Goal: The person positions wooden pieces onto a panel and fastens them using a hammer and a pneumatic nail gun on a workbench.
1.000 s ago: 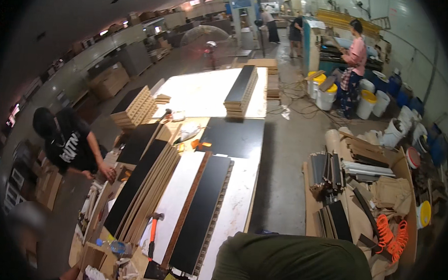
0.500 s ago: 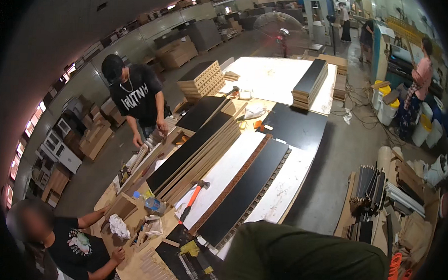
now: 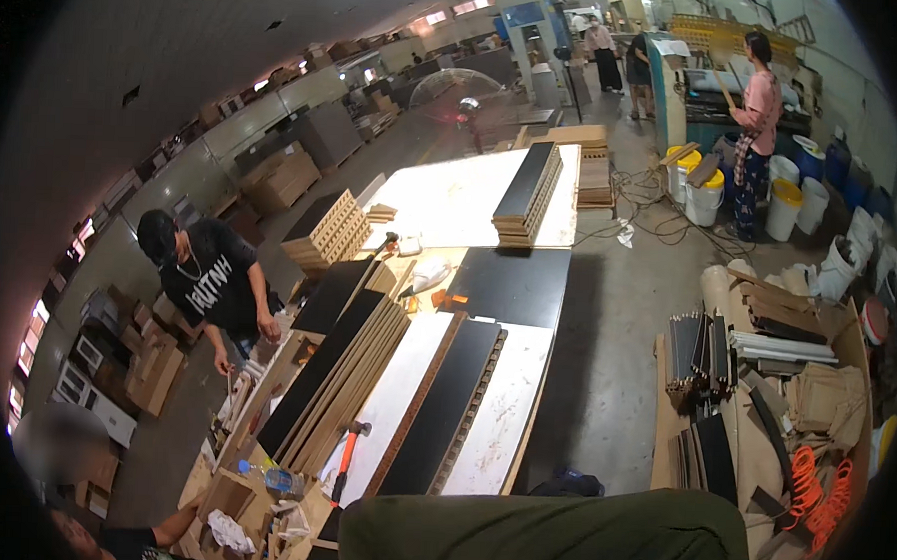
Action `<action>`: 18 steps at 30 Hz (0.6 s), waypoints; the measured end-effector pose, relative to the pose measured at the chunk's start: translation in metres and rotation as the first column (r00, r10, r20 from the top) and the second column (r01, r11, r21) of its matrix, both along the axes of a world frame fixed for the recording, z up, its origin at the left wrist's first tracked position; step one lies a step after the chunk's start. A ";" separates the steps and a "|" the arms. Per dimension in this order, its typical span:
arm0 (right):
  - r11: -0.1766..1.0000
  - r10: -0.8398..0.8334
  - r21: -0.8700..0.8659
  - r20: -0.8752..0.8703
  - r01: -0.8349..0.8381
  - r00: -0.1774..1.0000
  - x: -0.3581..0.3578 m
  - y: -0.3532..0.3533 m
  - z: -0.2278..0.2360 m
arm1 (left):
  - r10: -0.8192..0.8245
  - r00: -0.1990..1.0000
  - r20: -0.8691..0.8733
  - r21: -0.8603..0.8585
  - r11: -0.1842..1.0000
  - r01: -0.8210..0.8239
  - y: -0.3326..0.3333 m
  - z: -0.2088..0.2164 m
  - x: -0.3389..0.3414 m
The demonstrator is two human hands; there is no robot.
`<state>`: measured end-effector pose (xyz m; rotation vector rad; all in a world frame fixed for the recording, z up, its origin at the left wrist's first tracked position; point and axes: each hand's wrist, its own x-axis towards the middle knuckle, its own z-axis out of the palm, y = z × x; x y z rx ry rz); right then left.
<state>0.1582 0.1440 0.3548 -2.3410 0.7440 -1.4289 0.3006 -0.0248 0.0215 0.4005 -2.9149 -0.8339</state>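
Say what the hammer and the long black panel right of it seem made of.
Hammer: head likely metal, dull and hard-edged; orange-red handle perhaps plastic or rubber, from its bright, even colour.
Long black panel: probably wood-based board with a smooth dark coating; brown patterned edging shows along its right side.

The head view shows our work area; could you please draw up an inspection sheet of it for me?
Surface: white worktop, scuffed with dark marks.
Job's things: a long black board with a notched right edge; stacked boards to its left; an orange-handled hammer lying between them.
Clutter: crumpled white paper, a clear bottle and wood scraps at the lower left.
Hands: wearer's left hand and right hand, nothing seen.
Cables: dark cables lie loose on the floor beyond the table, to the right; an orange coiled hose at far right.
Surroundings: a co-worker at the table's left side; yellow-lidded buckets at upper right.
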 end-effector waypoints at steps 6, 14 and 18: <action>0.986 -0.168 -0.024 -0.041 0.167 0.985 -0.015 0.018 -0.001 | -0.164 0.986 0.037 -0.107 0.980 0.167 -0.013 -0.007 -0.048; 0.212 -0.977 0.788 0.173 0.578 0.122 -0.078 0.167 -0.254 | -0.302 0.933 -0.196 -0.043 0.953 0.299 0.022 -0.012 -0.138; 0.148 -0.954 0.827 -0.025 0.543 0.298 -0.090 0.200 -0.266 | -0.624 0.745 -0.237 0.351 0.660 0.664 0.113 0.159 -0.167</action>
